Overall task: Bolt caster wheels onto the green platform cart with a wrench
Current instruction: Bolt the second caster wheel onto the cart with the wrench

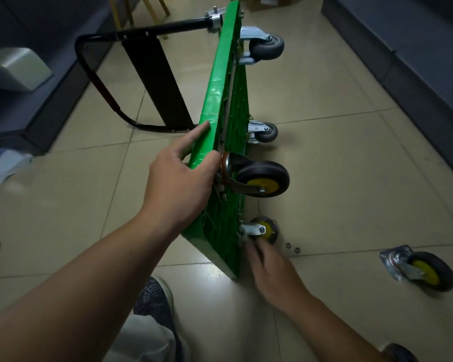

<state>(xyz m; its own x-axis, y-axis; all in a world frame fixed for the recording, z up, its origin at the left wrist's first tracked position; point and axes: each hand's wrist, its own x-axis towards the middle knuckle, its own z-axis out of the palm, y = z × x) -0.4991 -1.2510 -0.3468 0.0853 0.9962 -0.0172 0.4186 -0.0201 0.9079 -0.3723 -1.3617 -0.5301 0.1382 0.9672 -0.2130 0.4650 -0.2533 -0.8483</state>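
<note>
Green platform cart (221, 100) standing on edge, left hand (177, 178) wrapping fingers over its near rim. Right hand (272, 267) reaching, blurred, at lowest near caster (263, 228); finger closure impossible to tell. Four casters showing mounted; spare caster (424, 269) and two nuts (292, 247) lying loose right; no wrench showing.

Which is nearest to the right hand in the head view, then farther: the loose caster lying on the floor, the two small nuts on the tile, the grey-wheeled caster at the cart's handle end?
1. Two small nuts, just right of the right hand.
2. Loose yellow-hubbed caster, far right on the floor.
3. Grey-wheeled caster, top of frame.
</note>
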